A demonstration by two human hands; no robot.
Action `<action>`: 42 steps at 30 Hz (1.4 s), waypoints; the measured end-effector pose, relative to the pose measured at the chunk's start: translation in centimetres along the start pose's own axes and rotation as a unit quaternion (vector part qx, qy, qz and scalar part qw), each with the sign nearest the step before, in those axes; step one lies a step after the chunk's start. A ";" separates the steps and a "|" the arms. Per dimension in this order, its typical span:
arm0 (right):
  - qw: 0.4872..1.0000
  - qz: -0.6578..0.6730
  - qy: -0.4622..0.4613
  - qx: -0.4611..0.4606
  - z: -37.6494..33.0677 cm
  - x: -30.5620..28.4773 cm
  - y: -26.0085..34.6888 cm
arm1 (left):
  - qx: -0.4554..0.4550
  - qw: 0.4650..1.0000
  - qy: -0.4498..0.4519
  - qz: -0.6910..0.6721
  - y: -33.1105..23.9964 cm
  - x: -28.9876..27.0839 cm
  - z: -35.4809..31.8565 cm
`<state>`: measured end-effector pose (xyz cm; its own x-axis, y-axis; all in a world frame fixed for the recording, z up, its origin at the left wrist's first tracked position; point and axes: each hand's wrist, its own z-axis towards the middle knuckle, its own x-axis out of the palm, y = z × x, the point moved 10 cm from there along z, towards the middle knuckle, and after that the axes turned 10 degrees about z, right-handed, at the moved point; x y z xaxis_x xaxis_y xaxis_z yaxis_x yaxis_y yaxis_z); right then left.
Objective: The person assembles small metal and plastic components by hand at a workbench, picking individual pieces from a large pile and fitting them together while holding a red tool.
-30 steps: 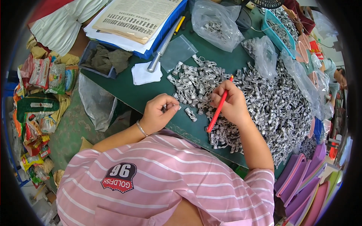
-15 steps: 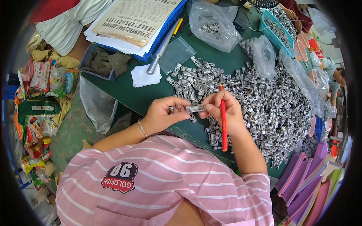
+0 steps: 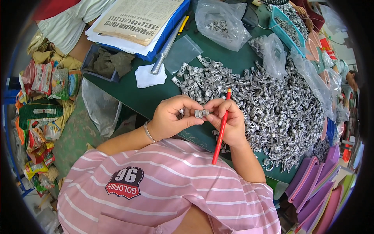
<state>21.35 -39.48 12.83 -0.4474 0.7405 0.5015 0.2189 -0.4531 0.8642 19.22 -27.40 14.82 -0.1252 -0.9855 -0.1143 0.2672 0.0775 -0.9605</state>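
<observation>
Near the front edge of the green table, a small grey metal-looking part [image 3: 201,114] sits between my two hands. My left hand [image 3: 171,114] is closed, with thumb and forefinger pinching the part's left side. From the other side, the thumb and fingertips of my right hand [image 3: 230,123] close on it too. A red pencil [image 3: 221,134] is held between the fingers of that hand, its tip pointing away from me. Just beyond and to the right spreads a large heap of similar grey looped parts [image 3: 272,113]. The exact shape of the held part is partly hidden by my fingertips.
White paper slips [image 3: 150,77], a silver pen-like tool [image 3: 163,56] and a flat plastic bag [image 3: 181,52] lie at the back left. A blue tray [image 3: 156,48] holds newspapers. Clear bags [image 3: 224,27] and a turquoise basket [image 3: 276,29] stand farther back. Purple folders [image 3: 307,181] are at lower right.
My right hand has shifted slightly left and the red pencil has tilted, its lower end swinging left toward me. The small part has turned between my fingertips. My left hand stays almost in place.
</observation>
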 end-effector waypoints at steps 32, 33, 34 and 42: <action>0.887 -0.367 0.028 -0.280 -1.0 3.9 5.6 | -0.100 0.994 0.010 -0.030 3.4 1.6 -1.3; 0.890 -0.364 0.024 -0.275 -1.0 3.7 5.8 | -0.134 0.990 0.020 -0.029 3.6 1.8 -1.3; 0.901 -0.349 0.018 -0.258 -1.0 3.1 5.3 | -0.228 0.967 0.037 -0.107 4.4 2.4 -1.8; 0.951 -0.276 -0.004 -0.136 -0.6 1.4 3.8 | -0.050 0.998 -0.006 -0.047 2.5 1.1 -0.7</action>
<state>21.03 -40.42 16.81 -0.4214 0.9065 -0.0247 -0.2810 -0.1046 0.9540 19.11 -28.22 12.08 -0.1334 -0.9908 -0.0205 0.1574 -0.0008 -0.9875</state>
